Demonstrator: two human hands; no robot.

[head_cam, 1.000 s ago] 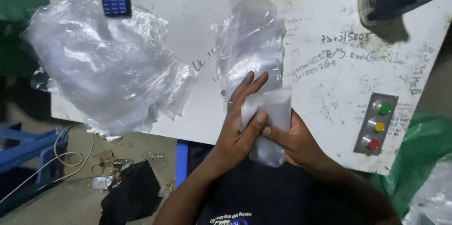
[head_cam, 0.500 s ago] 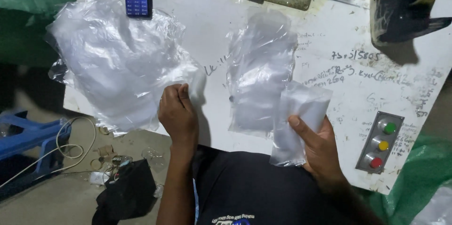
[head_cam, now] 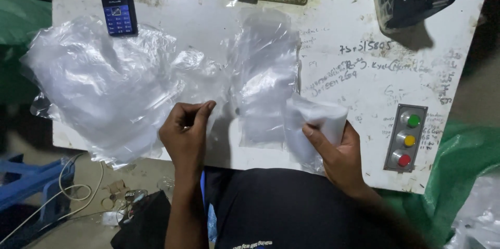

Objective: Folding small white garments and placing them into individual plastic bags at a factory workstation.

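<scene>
Left hand: my left hand (head_cam: 185, 132) pinches the edge of one clear bag off the loose bag pile (head_cam: 104, 87), at 9 o'clock on the white table (head_cam: 333, 25).
Right hand: my right hand (head_cam: 336, 150) is closed around a folded white packet (head_cam: 315, 124), at 5 o'clock.
Between hands: a flat bag stack (head_cam: 265, 77), at 12 o'clock from my hands.
Hands: well apart.
Far edge: mobile phone (head_cam: 118, 1) at 11 o'clock; three-button panel (head_cam: 406, 137) at 3 o'clock.

Workshop: button panel (head_cam: 405, 138), scribbled worktable (head_cam: 344, 35).
</scene>
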